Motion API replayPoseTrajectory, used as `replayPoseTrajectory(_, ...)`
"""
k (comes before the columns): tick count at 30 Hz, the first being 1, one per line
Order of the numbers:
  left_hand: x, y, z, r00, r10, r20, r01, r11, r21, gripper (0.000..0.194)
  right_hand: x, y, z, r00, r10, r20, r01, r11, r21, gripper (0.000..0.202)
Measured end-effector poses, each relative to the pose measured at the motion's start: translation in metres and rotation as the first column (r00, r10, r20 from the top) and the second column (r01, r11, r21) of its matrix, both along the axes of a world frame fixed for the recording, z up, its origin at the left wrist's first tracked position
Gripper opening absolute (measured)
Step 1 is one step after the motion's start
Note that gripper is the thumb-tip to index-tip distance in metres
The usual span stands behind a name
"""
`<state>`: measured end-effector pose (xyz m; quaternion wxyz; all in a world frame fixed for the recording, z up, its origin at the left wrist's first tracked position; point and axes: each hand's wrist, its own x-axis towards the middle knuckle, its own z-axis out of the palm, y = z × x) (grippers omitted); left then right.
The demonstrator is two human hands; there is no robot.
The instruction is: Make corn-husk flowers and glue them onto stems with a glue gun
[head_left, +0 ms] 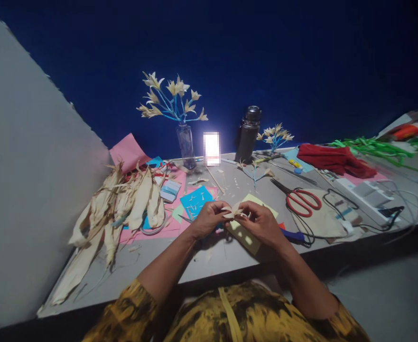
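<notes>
Between my two hands, over the front part of the table, is a small pale husk piece (234, 212). My left hand (210, 219) pinches its left side, and my right hand (260, 222) pinches its right side with the fingertips. Beneath my right hand lies a yellow paper (246, 237). A blue paper (195, 202) with small pale scraps on it is just behind my left hand. Red-handled scissors (303, 202) rest to the right. Dried husks (135, 199) are heaped on pink paper to the left.
Farther back stand a glass vase (186, 147) of pale flowers, a bright light (212, 148) and a dark flask (247, 135). At the right are a red cloth (337, 159), green strips (376, 149) and a white power strip (363, 199) with cables. A wall borders the left side.
</notes>
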<state>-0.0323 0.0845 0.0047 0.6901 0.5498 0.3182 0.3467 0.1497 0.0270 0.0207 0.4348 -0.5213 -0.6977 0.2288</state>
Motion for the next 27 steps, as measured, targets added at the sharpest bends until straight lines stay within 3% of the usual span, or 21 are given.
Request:
replayPoseTrajectory(2, 0.001, -0.001, 0.003, 0.999, 0.031, 0.025, -0.031, 0.999, 0.015, 0.025, -0.001, -0.004, -0.001, 0.997, -0.072, -0.032, 0.073, 0.997, 0.024, 0.01)
replayPoseTrajectory(5, 0.001, -0.001, 0.003, 0.998, 0.052, 0.042, -0.053, 0.998, 0.031, 0.025, -0.002, -0.009, -0.002, 0.985, -0.144, -0.093, 0.159, 0.97, 0.186, 0.007)
replayPoseTrajectory(9, 0.0, 0.002, -0.002, 0.999, 0.0, 0.04, 0.0, 1.0, -0.001, 0.024, -0.003, -0.01, -0.001, 0.992, -0.082, -0.091, 0.11, 0.924, 0.365, 0.004)
replayPoseTrajectory(14, 0.0, 0.002, -0.004, 0.995, -0.069, 0.072, 0.071, 0.997, -0.015, 0.02, -0.003, -0.006, -0.005, 1.0, 0.018, 0.004, -0.019, 0.945, 0.328, 0.009)
replayPoseTrajectory(22, -0.001, 0.001, -0.009, 0.995, -0.081, 0.057, 0.087, 0.989, -0.116, 0.019, -0.005, -0.004, -0.011, 0.999, 0.01, -0.039, 0.003, 0.951, 0.308, 0.015)
replayPoseTrajectory(27, 0.0, -0.001, -0.005, 0.996, -0.087, 0.024, 0.09, 0.983, -0.158, 0.018, -0.007, -0.003, -0.013, 0.999, -0.007, -0.042, 0.02, 0.945, 0.326, 0.017)
